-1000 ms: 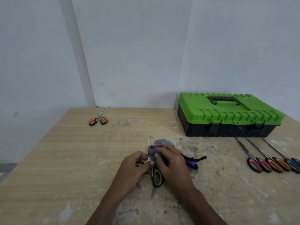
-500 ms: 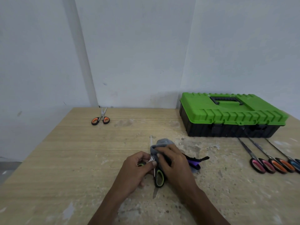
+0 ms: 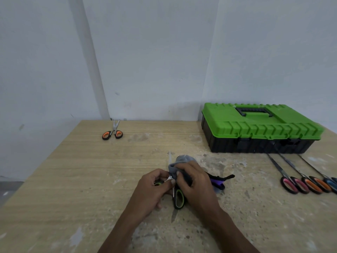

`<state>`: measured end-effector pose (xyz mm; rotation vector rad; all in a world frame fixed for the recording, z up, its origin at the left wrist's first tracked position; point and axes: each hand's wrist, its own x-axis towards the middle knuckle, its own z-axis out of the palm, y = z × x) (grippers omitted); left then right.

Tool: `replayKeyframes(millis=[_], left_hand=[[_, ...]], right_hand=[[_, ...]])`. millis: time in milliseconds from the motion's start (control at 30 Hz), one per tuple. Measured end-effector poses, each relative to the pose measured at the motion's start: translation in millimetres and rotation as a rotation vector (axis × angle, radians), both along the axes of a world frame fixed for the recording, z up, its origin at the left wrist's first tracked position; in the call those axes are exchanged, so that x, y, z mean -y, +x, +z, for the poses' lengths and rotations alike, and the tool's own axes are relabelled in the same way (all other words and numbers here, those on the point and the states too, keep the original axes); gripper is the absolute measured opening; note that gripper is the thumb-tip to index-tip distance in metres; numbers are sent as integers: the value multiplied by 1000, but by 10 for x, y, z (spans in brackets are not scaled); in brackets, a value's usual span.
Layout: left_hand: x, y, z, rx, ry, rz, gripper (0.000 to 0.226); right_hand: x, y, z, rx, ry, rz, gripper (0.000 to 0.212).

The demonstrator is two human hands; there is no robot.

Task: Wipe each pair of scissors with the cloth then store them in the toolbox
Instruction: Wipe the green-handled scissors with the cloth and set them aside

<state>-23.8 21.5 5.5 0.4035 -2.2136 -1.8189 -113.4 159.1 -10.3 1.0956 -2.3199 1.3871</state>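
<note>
My left hand (image 3: 152, 189) grips the green-and-black scissors (image 3: 179, 199) near their pivot, one handle loop sticking out below my hands. My right hand (image 3: 196, 181) holds the grey cloth (image 3: 180, 160) wrapped over the blades, whose tip pokes out above the cloth. Purple-and-black scissors (image 3: 218, 181) lie partly hidden behind my right hand. The green-lidded toolbox (image 3: 259, 125) sits shut at the back right. Small orange-handled scissors (image 3: 113, 132) lie at the far left.
A row of three long scissors with pink, orange and blue handles (image 3: 308, 185) lies at the right, in front of the toolbox. The wooden table (image 3: 82, 179) meets white walls at the back; its left edge drops off.
Both hands stay on the green scissors and cloth with only slight shifts; the view has tilted a little.
</note>
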Motion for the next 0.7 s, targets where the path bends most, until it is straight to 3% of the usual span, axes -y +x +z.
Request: replayKeyframes(millis=[200, 367, 467, 600, 700], left_hand=[[32, 1, -48, 17, -27, 18, 4], [29, 16, -18, 7, 29, -6, 4], [23, 15, 1, 6, 38, 1, 5], [13, -3, 5, 14, 58, 9, 5], [19, 0, 6, 12, 48, 7, 9]], right_hand=[[57, -155, -34, -28, 57, -134, 28], [-35, -377, 25, 189, -147, -389, 24], [-122, -402, 37, 233, -283, -424, 22], [-129, -218, 82, 59, -284, -317, 23], [-66, -34, 117, -144, -178, -149, 23]])
